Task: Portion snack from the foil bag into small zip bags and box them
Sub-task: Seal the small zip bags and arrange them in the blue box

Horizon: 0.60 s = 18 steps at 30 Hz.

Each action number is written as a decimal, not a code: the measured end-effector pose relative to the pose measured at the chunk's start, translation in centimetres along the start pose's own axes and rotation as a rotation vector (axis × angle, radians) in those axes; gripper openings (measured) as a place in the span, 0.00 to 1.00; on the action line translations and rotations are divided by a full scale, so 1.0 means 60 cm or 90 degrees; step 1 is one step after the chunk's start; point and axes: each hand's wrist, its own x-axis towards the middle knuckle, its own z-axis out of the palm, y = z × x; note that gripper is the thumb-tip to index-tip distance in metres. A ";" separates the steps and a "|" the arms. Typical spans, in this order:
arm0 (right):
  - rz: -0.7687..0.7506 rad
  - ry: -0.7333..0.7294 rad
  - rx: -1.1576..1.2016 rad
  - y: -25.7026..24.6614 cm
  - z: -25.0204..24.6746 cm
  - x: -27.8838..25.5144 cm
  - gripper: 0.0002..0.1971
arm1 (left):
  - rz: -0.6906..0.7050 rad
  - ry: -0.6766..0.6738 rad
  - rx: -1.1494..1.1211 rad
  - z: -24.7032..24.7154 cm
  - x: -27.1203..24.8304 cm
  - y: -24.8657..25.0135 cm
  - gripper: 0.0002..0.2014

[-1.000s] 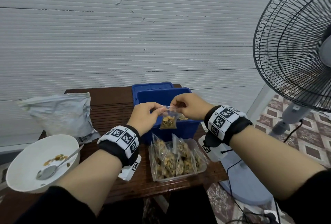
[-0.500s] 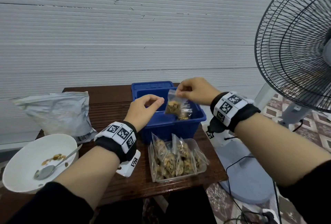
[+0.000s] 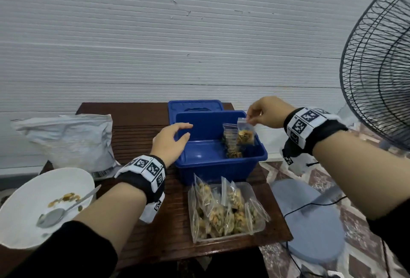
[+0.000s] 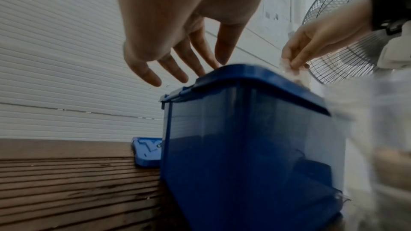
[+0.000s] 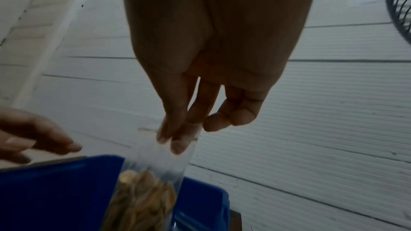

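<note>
My right hand [image 3: 251, 120] pinches the top of a small clear zip bag [image 3: 245, 134] of snack and holds it inside the right end of the blue box [image 3: 218, 164]. In the right wrist view the zip bag [image 5: 153, 189] hangs from my fingertips [image 5: 177, 145] over the blue box [image 5: 55, 192]. More filled bags [image 3: 231, 144] stand in the box beside it. My left hand [image 3: 180, 132] hovers open over the box's left rim, fingers spread, holding nothing. In the left wrist view my left hand [image 4: 177, 73] hangs just above the blue box [image 4: 244, 138]. The foil bag [image 3: 71, 140] lies at the table's left.
A clear tray [image 3: 228, 209] of several filled zip bags sits in front of the box. The blue lid [image 3: 195, 105] lies behind the box. A white bowl [image 3: 33, 206] with a spoon [image 3: 57, 212] and some snack stands front left. A standing fan [image 3: 377, 73] is on the right, off the table.
My left hand let go of the zip bag and opened over the box's left rim. My right hand carried the bag to the right and down into the blue box.
</note>
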 end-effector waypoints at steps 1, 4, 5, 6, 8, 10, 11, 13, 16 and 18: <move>-0.003 -0.028 -0.020 0.001 0.009 0.006 0.06 | 0.007 -0.009 0.010 0.002 0.006 -0.007 0.13; -0.015 -0.117 -0.082 0.003 0.036 0.025 0.06 | 0.025 -0.020 0.041 0.009 0.017 -0.022 0.13; -0.013 -0.140 -0.101 0.003 0.043 0.032 0.05 | 0.028 -0.017 0.053 0.011 0.018 -0.025 0.13; -0.011 -0.161 -0.115 0.004 0.051 0.039 0.05 | 0.030 -0.012 0.067 0.013 0.018 -0.026 0.13; -0.007 -0.195 -0.141 0.004 0.063 0.052 0.09 | 0.035 0.000 0.091 0.018 0.018 -0.030 0.13; -0.004 -0.219 -0.172 0.004 0.074 0.063 0.11 | 0.038 0.008 0.109 0.020 0.017 -0.030 0.13; 0.000 -0.228 -0.185 0.004 0.079 0.068 0.11 | 0.037 0.008 0.113 0.021 0.016 -0.030 0.13; 0.001 -0.241 -0.206 0.003 0.087 0.079 0.09 | 0.025 0.006 0.112 0.021 0.014 -0.027 0.13; 0.001 -0.244 -0.243 0.003 0.096 0.093 0.06 | 0.001 0.006 0.104 0.022 0.010 -0.023 0.13; -0.006 -0.238 -0.270 0.002 0.102 0.100 0.04 | -0.016 0.004 0.096 0.023 0.009 -0.021 0.13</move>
